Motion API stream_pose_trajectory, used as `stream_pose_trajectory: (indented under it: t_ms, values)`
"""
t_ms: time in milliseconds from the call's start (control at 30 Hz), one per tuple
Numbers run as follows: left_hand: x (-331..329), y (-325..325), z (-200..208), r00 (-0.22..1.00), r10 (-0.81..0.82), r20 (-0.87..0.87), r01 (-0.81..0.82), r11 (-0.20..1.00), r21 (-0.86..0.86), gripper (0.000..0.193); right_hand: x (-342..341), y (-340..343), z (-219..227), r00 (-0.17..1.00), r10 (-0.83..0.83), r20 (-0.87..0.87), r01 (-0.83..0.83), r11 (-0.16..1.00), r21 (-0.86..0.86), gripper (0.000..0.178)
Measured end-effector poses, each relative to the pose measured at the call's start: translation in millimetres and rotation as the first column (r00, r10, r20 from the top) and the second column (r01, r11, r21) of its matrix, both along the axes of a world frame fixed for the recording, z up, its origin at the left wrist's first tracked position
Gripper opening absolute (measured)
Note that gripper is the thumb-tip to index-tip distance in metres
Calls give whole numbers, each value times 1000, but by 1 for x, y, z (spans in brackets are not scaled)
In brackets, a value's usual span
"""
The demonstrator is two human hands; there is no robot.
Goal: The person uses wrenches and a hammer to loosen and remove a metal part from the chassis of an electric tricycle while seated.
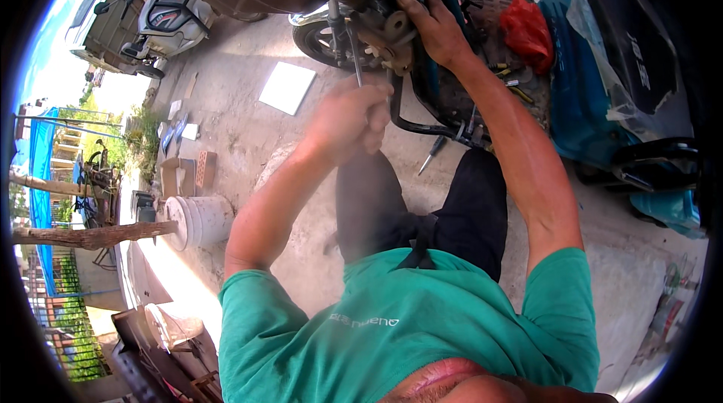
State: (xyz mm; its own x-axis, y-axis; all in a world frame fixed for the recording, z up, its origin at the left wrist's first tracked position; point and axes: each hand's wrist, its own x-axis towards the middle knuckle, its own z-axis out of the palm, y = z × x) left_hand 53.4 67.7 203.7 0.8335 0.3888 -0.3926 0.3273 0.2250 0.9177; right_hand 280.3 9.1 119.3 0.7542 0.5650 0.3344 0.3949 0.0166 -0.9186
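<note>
My left hand is closed around a slim metal rod-like tool, whose upper end meets the front of a partly stripped scooter. Motion blurs this hand, and the tool's exact kind cannot be made out. My right hand reaches forward and grips the scooter's front frame, beside a small round metal part. Its fingertips are partly hidden. The front wheel shows behind the tool. Below the bent black tube, a screwdriver lies near my knees.
A red plastic bag and several hand tools lie on the footboard. Teal body panels stand at right. A white board lies on the concrete; a white bucket with a wooden pole stands left, near a parked vehicle.
</note>
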Motion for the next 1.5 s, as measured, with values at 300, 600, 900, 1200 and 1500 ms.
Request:
stream_pose_trajectory:
  t_ms: [300,600,900,1200,1500]
  values:
    - [10,25,-96,975,-81,206,-61,795,603,25,-11,-8,15,994,80,-75,-76,996,55,72]
    - [56,163,-116,998,-63,25,-32,-115,993,29,-1,-2,5,998,63,-19,-61,995,85,69]
    - [66,165,-130,992,52,117,-123,125,985,26,-8,-8,13,998,65,15,-66,996,64,67]
    - [-5,74,-240,982,146,116,-176,932,315,34,-9,-5,15,996,82,-35,-79,993,90,61]
    - [-22,9,-377,982,190,-7,-183,955,233,34,5,-4,4,991,132,7,-132,988,85,58]
